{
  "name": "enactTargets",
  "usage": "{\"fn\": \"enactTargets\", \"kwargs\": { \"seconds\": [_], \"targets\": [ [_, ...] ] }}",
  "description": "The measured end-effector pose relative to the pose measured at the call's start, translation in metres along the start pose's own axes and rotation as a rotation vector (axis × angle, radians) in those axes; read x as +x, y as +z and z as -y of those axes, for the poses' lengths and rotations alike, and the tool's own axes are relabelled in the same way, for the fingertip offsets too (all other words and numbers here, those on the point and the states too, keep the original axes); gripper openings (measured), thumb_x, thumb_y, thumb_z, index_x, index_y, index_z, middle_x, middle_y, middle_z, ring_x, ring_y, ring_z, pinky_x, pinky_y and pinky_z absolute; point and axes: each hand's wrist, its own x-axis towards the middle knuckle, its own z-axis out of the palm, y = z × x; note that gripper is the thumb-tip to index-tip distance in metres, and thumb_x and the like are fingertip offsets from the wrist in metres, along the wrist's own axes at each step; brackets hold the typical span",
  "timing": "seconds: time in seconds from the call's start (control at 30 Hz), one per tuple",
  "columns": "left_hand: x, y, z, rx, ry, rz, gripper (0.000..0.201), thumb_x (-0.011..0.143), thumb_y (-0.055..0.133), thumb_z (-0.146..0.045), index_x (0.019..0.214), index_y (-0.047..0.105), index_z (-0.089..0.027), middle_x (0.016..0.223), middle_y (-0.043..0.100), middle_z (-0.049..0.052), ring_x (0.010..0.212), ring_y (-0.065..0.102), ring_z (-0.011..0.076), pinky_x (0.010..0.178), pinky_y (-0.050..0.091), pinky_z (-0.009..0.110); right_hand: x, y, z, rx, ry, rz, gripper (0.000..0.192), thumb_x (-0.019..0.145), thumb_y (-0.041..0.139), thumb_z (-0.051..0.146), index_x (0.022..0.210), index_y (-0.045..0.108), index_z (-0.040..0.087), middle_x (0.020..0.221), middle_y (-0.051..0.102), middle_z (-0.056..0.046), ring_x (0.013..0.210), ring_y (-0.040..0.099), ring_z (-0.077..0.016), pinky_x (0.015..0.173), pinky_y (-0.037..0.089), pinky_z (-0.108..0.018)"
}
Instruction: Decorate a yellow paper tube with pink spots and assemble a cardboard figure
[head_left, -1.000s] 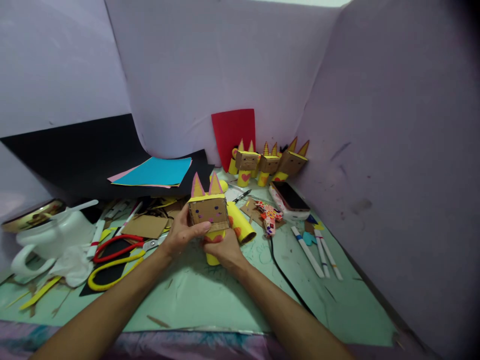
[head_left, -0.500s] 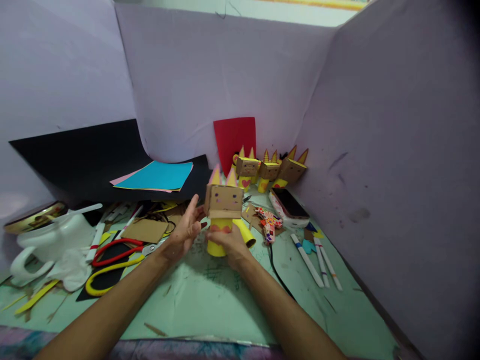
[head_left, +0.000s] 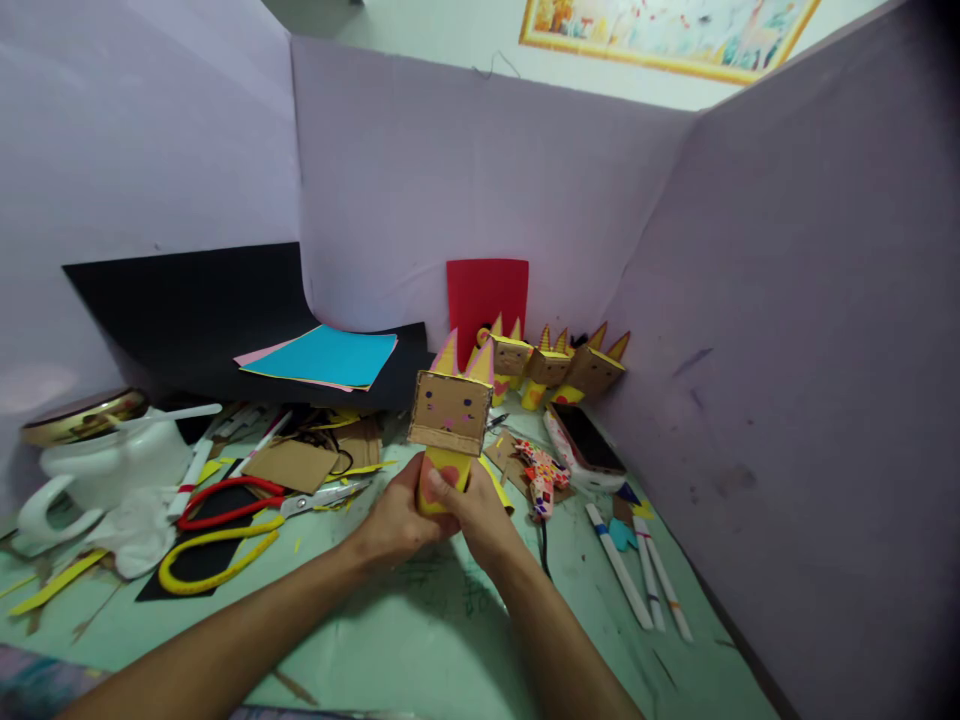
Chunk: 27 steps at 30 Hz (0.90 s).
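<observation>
A cardboard puppet figure (head_left: 452, 410) stands in my grip near the middle of the table, with a boxy brown head, a drawn face, two yellow pink-edged pointed ears and a yellow tube body with a red heart. My left hand (head_left: 409, 515) wraps the body's left and lower side. From the right, my right hand (head_left: 480, 510) closes on the same tube, its thumb over the heart. Behind my right hand a yellow paper tube (head_left: 496, 487) is partly hidden. Three similar cardboard figures (head_left: 551, 367) stand at the back right.
Scissors (head_left: 277, 505) with red and yellow handles lie left, beside a white pitcher (head_left: 120, 465). Blue paper (head_left: 322, 358) rests on black card. At right are a patterned glue gun (head_left: 541, 475), a phone (head_left: 589, 437) and several white markers (head_left: 619, 565). Lilac panels (head_left: 480, 170) enclose the table.
My left hand, open beside the figure before, has closed around its body. The figure now leans slightly, its face tipped upward. The camera view has tilted up, showing more of the framed picture.
</observation>
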Motion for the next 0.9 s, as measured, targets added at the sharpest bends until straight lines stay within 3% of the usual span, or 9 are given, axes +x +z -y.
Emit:
{"fn": "enactTargets", "kwargs": {
  "seconds": [0.07, 0.13, 0.23, 0.3, 0.47, 0.6, 0.73, 0.8, 0.9],
  "targets": [
    [-0.001, -0.001, -0.005, 0.037, 0.012, -0.056, 0.049, 0.059, 0.075, -0.024, 0.104, 0.057, -0.019, 0.099, 0.069, 0.007, 0.093, 0.063, 0.0272, 0.082, 0.048, 0.036, -0.001, -0.007, 0.004, -0.004, 0.026, 0.074, 0.053, 0.060, 0.080, 0.045, 0.102, 0.064, 0.018, 0.095, 0.069, -0.005, 0.088, 0.064, -0.0210, 0.082, 0.050, -0.033],
    [0.000, -0.003, -0.007, 0.035, -0.002, -0.096, 0.052, 0.057, 0.075, -0.024, 0.105, 0.056, -0.019, 0.099, 0.069, 0.006, 0.089, 0.063, 0.0259, 0.078, 0.049, 0.034, 0.001, -0.021, 0.009, 0.000, 0.071, 0.049, 0.054, 0.060, 0.080, 0.050, 0.100, 0.065, 0.018, 0.094, 0.069, -0.005, 0.088, 0.064, -0.0205, 0.080, 0.050, -0.031],
    [0.000, -0.006, -0.008, 0.038, -0.043, -0.113, 0.052, 0.056, 0.073, -0.022, 0.105, 0.056, -0.019, 0.092, 0.069, 0.003, 0.081, 0.063, 0.0226, 0.070, 0.049, 0.031, 0.004, -0.045, 0.018, 0.053, 0.056, -0.327, 0.057, 0.055, 0.080, 0.055, 0.097, 0.064, 0.022, 0.098, 0.066, -0.003, 0.088, 0.063, -0.0181, 0.071, 0.052, -0.026],
    [-0.001, -0.007, -0.006, 0.064, -0.045, -0.099, 0.051, 0.056, 0.071, -0.020, 0.105, 0.057, -0.018, 0.092, 0.068, 0.003, 0.080, 0.062, 0.0215, 0.069, 0.048, 0.030, 0.006, -0.053, 0.025, 0.124, 0.018, -0.425, 0.061, 0.051, 0.081, 0.057, 0.098, 0.063, 0.024, 0.101, 0.066, -0.003, 0.089, 0.063, -0.0185, 0.070, 0.053, -0.027],
    [-0.003, -0.007, 0.002, 0.169, -0.014, -0.049, 0.044, 0.057, 0.068, -0.015, 0.101, 0.062, -0.018, 0.088, 0.068, 0.001, 0.074, 0.060, 0.0207, 0.065, 0.045, 0.028, 0.003, -0.042, 0.036, 0.241, -0.049, -0.154, 0.054, 0.059, 0.076, 0.059, 0.098, 0.066, 0.023, 0.099, 0.071, -0.006, 0.096, 0.066, -0.0261, 0.081, 0.054, -0.040],
    [-0.006, -0.009, -0.002, 0.095, 0.039, 0.002, 0.053, 0.057, 0.073, -0.023, 0.109, 0.063, -0.019, 0.095, 0.070, 0.004, 0.082, 0.061, 0.0259, 0.070, 0.046, 0.032, 0.004, -0.037, 0.030, 0.261, -0.003, -0.274, 0.044, 0.063, 0.078, 0.043, 0.101, 0.067, 0.024, 0.093, 0.073, -0.002, 0.089, 0.069, -0.0241, 0.085, 0.054, -0.041],
    [-0.007, -0.017, -0.005, -0.251, 0.000, 0.106, 0.064, 0.064, 0.066, -0.029, 0.126, 0.054, -0.023, 0.119, 0.063, 0.006, 0.107, 0.057, 0.0312, 0.084, 0.046, 0.037, 0.008, -0.046, 0.025, 0.248, -0.013, -0.328, 0.040, 0.071, 0.070, 0.043, 0.107, 0.066, 0.025, 0.097, 0.074, -0.003, 0.093, 0.069, -0.0254, 0.084, 0.054, -0.044],
    [-0.006, -0.021, -0.003, -0.370, -0.010, 0.104, 0.066, 0.060, 0.062, -0.026, 0.125, 0.056, -0.024, 0.119, 0.062, 0.007, 0.109, 0.056, 0.0323, 0.081, 0.048, 0.037, 0.009, -0.049, 0.025, 0.265, -0.017, -0.334, 0.041, 0.074, 0.067, 0.046, 0.108, 0.065, 0.025, 0.098, 0.074, -0.004, 0.094, 0.068, -0.0260, 0.083, 0.055, -0.045],
    [-0.005, -0.023, 0.000, -0.370, 0.004, 0.047, 0.067, 0.053, 0.065, -0.023, 0.120, 0.060, -0.025, 0.113, 0.063, 0.007, 0.103, 0.059, 0.0326, 0.075, 0.050, 0.035, 0.008, -0.049, 0.025, 0.289, -0.010, -0.342, 0.044, 0.076, 0.066, 0.047, 0.113, 0.064, 0.025, 0.100, 0.074, -0.005, 0.095, 0.068, -0.0264, 0.081, 0.055, -0.044]
  ]
}}
